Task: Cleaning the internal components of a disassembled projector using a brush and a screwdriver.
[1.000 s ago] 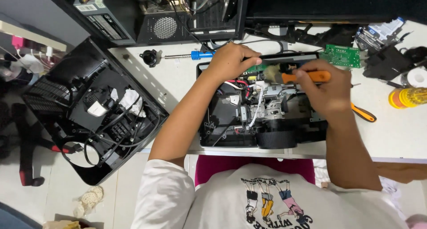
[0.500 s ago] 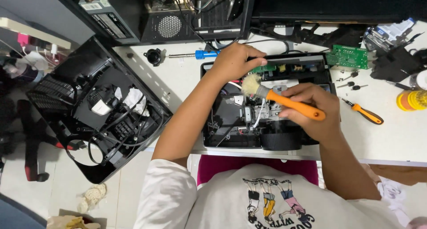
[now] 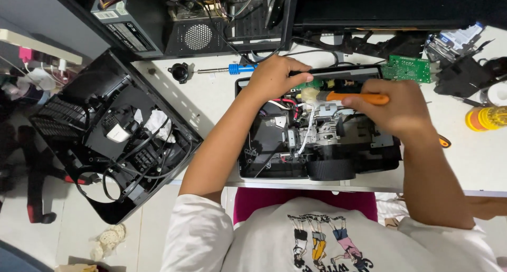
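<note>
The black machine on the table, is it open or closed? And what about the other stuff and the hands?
Black machine: open, insides showing.
Brush: held, bristles on the parts.
Right hand: closed round the brush.
Left hand: resting on the machine's back edge.
Cover: off, lying beside.
Blue screwdriver: lying unused.

L arm's stretched fwd and inward, forearm bare, elbow bent low by the torso; left hand [image 3: 274, 76] is palm-down w/ fingers curled over and knuckles up, wrist about straight. R arm comes up from the other side, forearm near vertical, wrist bent inward so the right hand [image 3: 392, 107] points across toward the L one, closed in a fist-like grip w/ back of hand up. The 2 hands sit near each other, not touching, R slightly lower and nearer the body.
</note>
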